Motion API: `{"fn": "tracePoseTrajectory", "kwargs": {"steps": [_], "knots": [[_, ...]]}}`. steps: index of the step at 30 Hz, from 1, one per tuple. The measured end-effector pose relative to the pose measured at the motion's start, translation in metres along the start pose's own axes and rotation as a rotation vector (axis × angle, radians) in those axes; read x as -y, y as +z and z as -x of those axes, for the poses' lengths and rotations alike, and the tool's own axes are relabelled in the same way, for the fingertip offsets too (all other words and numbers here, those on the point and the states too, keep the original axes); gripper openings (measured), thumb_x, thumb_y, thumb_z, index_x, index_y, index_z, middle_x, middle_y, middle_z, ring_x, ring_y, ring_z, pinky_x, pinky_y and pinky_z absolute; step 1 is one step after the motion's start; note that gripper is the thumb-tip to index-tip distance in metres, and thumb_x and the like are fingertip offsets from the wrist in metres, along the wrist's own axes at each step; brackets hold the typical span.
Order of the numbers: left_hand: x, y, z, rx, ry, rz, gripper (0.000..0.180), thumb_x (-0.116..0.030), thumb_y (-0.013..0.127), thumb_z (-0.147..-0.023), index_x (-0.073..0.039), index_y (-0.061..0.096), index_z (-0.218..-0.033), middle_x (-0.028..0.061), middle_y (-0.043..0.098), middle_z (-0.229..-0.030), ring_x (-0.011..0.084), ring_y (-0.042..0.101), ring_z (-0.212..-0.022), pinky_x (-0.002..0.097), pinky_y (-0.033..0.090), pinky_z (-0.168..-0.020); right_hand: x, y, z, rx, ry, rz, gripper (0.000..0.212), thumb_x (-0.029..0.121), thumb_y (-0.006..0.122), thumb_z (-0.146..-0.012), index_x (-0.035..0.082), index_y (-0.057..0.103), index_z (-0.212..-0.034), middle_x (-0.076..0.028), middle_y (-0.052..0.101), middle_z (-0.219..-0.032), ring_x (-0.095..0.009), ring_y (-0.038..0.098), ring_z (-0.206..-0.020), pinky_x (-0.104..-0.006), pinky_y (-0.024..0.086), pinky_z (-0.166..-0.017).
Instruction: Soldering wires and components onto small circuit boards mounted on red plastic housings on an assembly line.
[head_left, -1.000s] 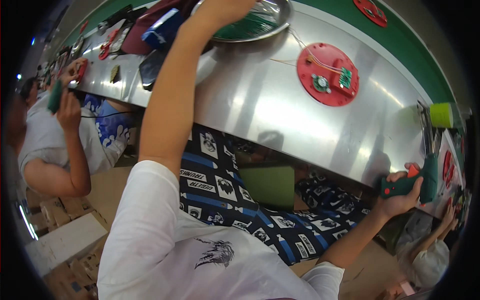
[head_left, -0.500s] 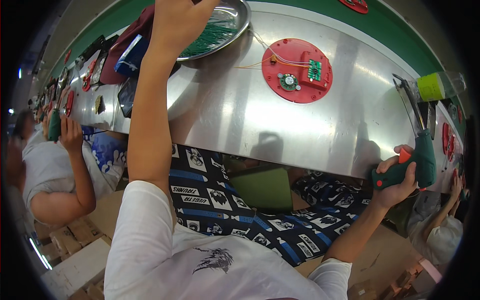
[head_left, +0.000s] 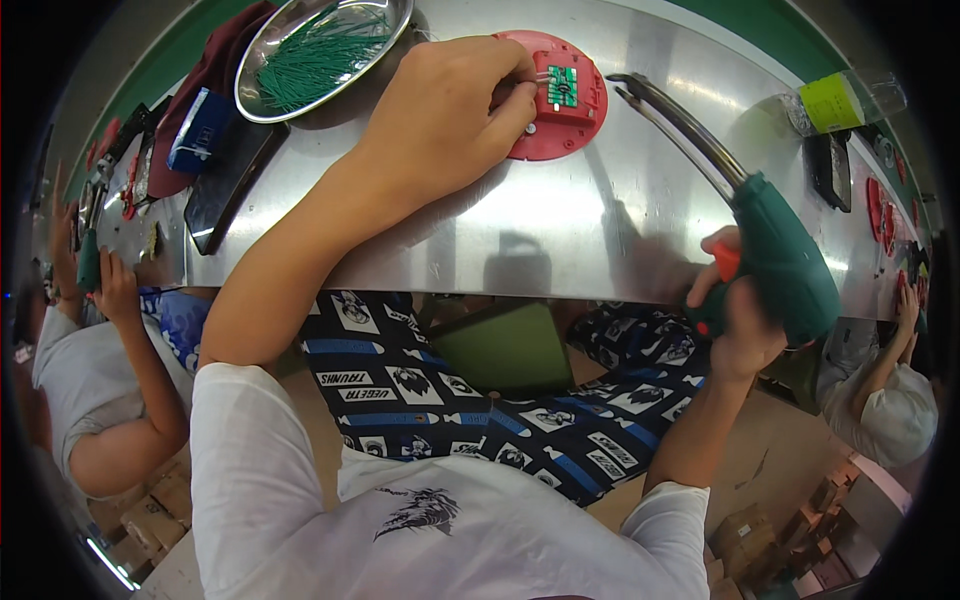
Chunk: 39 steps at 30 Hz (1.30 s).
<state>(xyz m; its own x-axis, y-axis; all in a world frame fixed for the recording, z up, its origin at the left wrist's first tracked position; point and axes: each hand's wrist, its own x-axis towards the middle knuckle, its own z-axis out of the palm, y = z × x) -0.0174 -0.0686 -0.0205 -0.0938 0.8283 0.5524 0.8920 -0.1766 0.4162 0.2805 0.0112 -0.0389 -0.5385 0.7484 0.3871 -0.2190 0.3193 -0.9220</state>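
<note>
In my right hand (head_left: pixel 748 330) is a dark green soldering gun (head_left: pixel 790 255) with a red trigger. Its bent metal tip reaches up and left, stopping short of a round red plastic housing (head_left: pixel 570 143). My left hand (head_left: pixel 445 110) lies over the left side of that housing, thumb and forefinger pinched together. Beside the fingertips, thin wires lead to a small green circuit board (head_left: pixel 562 87) on the housing. What the pinch holds, if anything, is too small to make out. The hand hides the housing's left part.
A metal dish (head_left: pixel 400 25) of green wires (head_left: pixel 320 60) sits at the far left. Near it lie a dark phone (head_left: pixel 235 190), a blue box (head_left: pixel 200 130) and a maroon cloth (head_left: pixel 178 125). A plastic bottle (head_left: pixel 835 103) lies at right. Co-workers sit on both sides.
My left hand has come from the metal dish to the red housing, its fingertips now by the circuit board. The soldering gun has moved left and up, its tip nearer the housing.
</note>
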Motion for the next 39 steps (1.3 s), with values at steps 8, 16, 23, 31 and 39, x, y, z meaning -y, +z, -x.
{"fn": "tracePoseTrajectory", "kwargs": {"steps": [8,16,23,31,39], "knots": [[-0.002,0.01,0.003,-0.043,0.028,-0.051,0.013,-0.007,0.069,-0.083,0.001,0.067,-0.092,0.0107,0.066,-0.076,0.02,0.06,-0.059,0.0302,0.048,-0.056,0.009,0.009,-0.007,-0.031,0.132,-0.107,0.036,0.0,0.062,-0.088,-0.008,0.056,-0.123,-0.02,0.067,-0.102,-0.018,0.059,-0.061,-0.0287,0.047,-0.055],[-0.007,0.008,0.003,-0.088,0.024,-0.016,0.013,-0.011,0.063,-0.083,0.001,0.065,-0.081,0.0171,0.065,-0.073,0.0343,0.063,-0.065,0.0427,0.051,-0.065,0.009,0.013,-0.011,-0.03,0.158,-0.142,0.036,0.001,0.062,-0.088,-0.008,0.056,-0.122,-0.02,0.067,-0.101,-0.02,0.06,-0.061,-0.0302,0.047,-0.049],[-0.02,-0.004,-0.008,-0.078,0.031,0.019,0.009,-0.005,0.065,-0.083,0.004,0.063,-0.081,0.0148,0.063,-0.067,0.0272,0.063,-0.057,0.036,0.048,-0.053,0.011,0.014,-0.017,-0.028,0.168,-0.105,0.034,0.004,0.063,-0.087,-0.009,0.057,-0.119,-0.019,0.067,-0.095,-0.02,0.059,-0.059,-0.0297,0.047,-0.048],[-0.013,0.0,-0.004,-0.084,0.043,0.054,0.009,-0.005,0.065,-0.082,0.002,0.06,-0.079,0.0182,0.062,-0.068,0.0344,0.061,-0.059,0.0404,0.049,-0.056,0.007,0.011,-0.019,-0.045,0.144,-0.126,0.037,0.01,0.06,-0.09,-0.009,0.055,-0.121,-0.021,0.066,-0.098,-0.024,0.064,-0.069,-0.0309,0.049,-0.044],[-0.012,-0.002,-0.005,-0.047,-0.018,0.069,0.009,-0.006,0.065,-0.082,0.002,0.061,-0.079,0.0177,0.062,-0.069,0.0341,0.061,-0.059,0.0408,0.049,-0.056,-0.006,0.0,-0.02,-0.105,0.062,-0.077,0.044,0.019,0.055,-0.094,-0.015,0.05,-0.122,-0.027,0.06,-0.095,-0.023,0.057,-0.046,-0.0301,0.046,-0.04]]}}
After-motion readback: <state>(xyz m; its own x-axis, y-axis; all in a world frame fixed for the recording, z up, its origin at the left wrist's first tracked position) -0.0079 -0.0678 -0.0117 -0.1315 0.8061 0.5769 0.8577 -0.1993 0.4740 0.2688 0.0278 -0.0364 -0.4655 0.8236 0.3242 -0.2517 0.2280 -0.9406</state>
